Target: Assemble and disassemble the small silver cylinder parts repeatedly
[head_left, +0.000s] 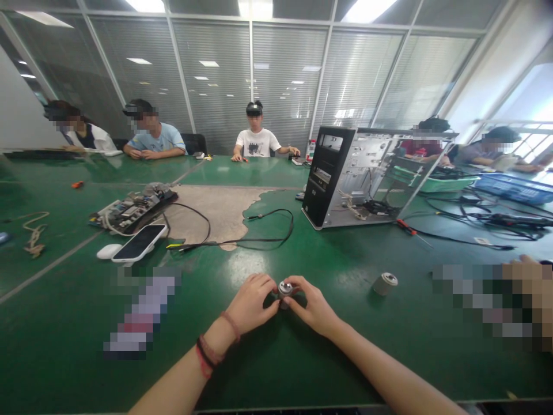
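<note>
A small grey cylindrical part point(284, 289) with a metallic top stands upright on the green table point(242, 369), low in the middle of the view. From the left, my left hand point(254, 300) holds its side between thumb and fingers. My right hand point(310, 300) grips the same part from the right, thumb low and index finger near its top. Bracelets circle my left wrist. A second, similar grey cylindrical part point(385, 283) stands apart, to the right of my right hand.
An open computer case point(332, 178) stands beyond my right hand. Left are a phone point(140, 242), a circuit assembly point(133, 210) and a black cable point(276, 239). A screwdriver point(406, 226) and baskets lie right. Another person's hand point(533, 288) is at the right edge; several people sit around.
</note>
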Demonstrator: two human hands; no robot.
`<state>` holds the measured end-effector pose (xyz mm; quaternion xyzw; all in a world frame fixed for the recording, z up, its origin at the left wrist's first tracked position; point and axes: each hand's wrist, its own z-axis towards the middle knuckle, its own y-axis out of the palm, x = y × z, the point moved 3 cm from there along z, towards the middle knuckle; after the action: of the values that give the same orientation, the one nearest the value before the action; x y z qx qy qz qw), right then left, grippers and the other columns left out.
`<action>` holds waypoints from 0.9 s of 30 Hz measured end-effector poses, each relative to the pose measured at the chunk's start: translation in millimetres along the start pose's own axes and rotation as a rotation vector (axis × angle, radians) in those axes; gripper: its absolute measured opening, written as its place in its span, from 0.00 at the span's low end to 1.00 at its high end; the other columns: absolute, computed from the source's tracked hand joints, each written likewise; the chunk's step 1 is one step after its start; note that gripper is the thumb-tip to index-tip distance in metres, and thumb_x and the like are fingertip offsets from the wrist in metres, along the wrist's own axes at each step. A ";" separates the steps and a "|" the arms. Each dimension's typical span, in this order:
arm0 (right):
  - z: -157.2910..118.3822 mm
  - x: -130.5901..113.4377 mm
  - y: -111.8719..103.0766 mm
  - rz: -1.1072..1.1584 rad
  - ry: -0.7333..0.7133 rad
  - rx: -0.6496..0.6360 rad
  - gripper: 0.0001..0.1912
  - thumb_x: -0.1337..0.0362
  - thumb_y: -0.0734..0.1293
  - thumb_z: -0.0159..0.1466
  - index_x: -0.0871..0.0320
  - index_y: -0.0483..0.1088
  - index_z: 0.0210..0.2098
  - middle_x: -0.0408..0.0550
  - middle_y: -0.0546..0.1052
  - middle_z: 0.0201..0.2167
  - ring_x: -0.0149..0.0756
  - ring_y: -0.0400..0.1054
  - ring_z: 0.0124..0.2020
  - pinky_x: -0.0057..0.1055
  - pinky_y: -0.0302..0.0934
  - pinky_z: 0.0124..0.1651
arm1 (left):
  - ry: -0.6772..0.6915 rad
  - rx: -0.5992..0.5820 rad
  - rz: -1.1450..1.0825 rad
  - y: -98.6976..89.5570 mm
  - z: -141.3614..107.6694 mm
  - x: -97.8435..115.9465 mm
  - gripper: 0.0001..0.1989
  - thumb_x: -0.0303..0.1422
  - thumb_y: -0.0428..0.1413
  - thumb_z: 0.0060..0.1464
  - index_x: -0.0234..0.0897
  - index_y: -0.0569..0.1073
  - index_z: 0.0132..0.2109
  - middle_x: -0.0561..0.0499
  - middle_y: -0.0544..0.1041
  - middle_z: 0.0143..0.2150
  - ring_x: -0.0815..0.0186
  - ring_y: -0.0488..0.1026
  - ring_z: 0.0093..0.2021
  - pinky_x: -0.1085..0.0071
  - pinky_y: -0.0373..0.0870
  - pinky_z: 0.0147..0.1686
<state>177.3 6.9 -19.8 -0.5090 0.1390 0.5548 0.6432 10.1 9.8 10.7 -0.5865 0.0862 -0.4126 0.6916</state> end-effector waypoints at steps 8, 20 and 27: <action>-0.2 5.6 2.3 0.072 0.052 0.016 0.13 0.65 0.63 0.62 0.55 0.63 0.47 0.48 0.71 0.42 0.35 0.68 0.42 0.35 0.64 0.47 | -0.015 -0.001 -0.026 0.9 -0.2 -1.8 0.04 0.28 0.53 0.52 0.38 0.68 0.37 0.50 0.71 0.38 0.61 0.67 0.41 0.65 0.63 0.45; 3.3 12.8 8.4 0.855 0.586 0.115 0.19 0.54 0.69 0.57 0.54 0.61 0.43 0.40 0.70 0.30 0.30 0.68 0.29 0.27 0.66 0.29 | -0.079 0.057 -0.059 -8.9 -0.1 -4.3 0.07 0.28 0.45 0.60 0.38 0.68 0.38 0.49 0.71 0.38 0.62 0.67 0.41 0.64 0.63 0.45; 0.9 7.3 18.1 1.151 0.793 0.025 0.17 0.56 0.67 0.60 0.56 0.62 0.45 0.44 0.75 0.30 0.28 0.72 0.26 0.22 0.67 0.25 | -0.146 0.101 -0.062 -8.7 -0.3 -15.5 0.08 0.24 0.48 0.52 0.38 0.68 0.38 0.49 0.71 0.38 0.61 0.67 0.42 0.64 0.65 0.44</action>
<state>164.0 9.3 -33.9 -0.5112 0.6172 0.5780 0.1537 -4.1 20.2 12.6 -0.5818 -0.0034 -0.3941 0.7114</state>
